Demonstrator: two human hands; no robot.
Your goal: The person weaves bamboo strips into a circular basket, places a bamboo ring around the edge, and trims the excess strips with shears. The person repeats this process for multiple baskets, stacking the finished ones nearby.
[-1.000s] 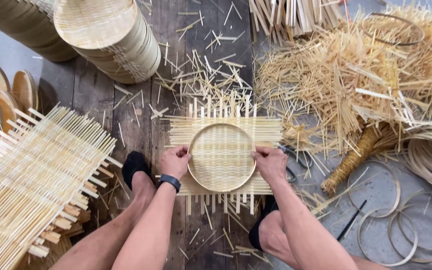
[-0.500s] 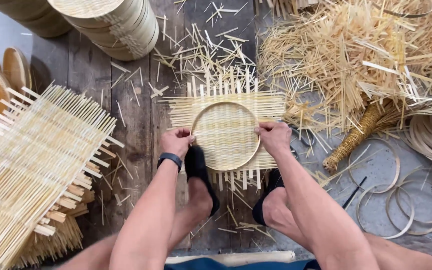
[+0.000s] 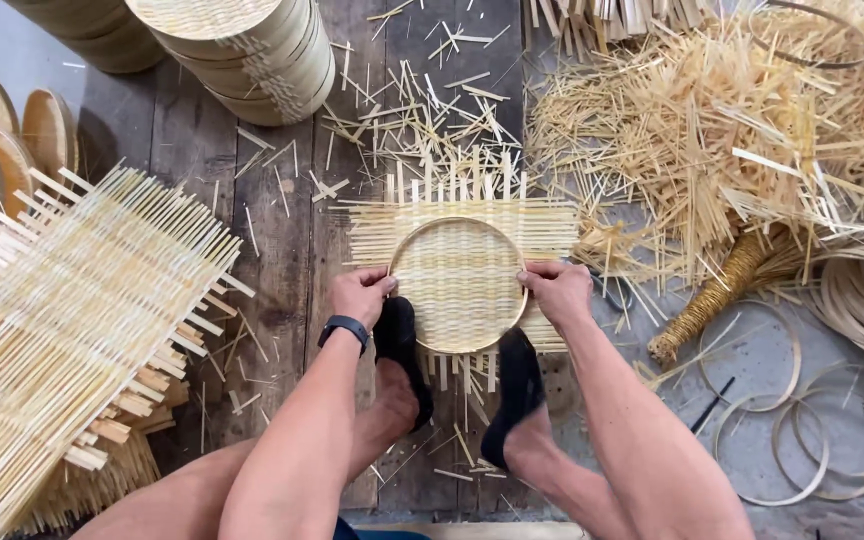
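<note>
A round bamboo hoop (image 3: 457, 222) lies on a square woven bamboo mat (image 3: 372, 232) on the wooden floor. My left hand (image 3: 360, 294) grips the hoop's left edge. My right hand (image 3: 555, 288) holds its right edge. A dark watch sits on my left wrist. Both my feet in black socks (image 3: 512, 385) press on the near side of the mat, just below the hoop.
A stack of larger woven mats (image 3: 62, 330) lies at the left. Stacked round baskets (image 3: 252, 50) stand at the back. Loose bamboo strips (image 3: 712, 130) are piled at the right, with several bare hoops (image 3: 812, 420) on the floor.
The view has shifted and the mat with hoop now sits nearer the middle. My feet have moved up onto the mat's near edge. Both hands stay on the hoop's sides.
</note>
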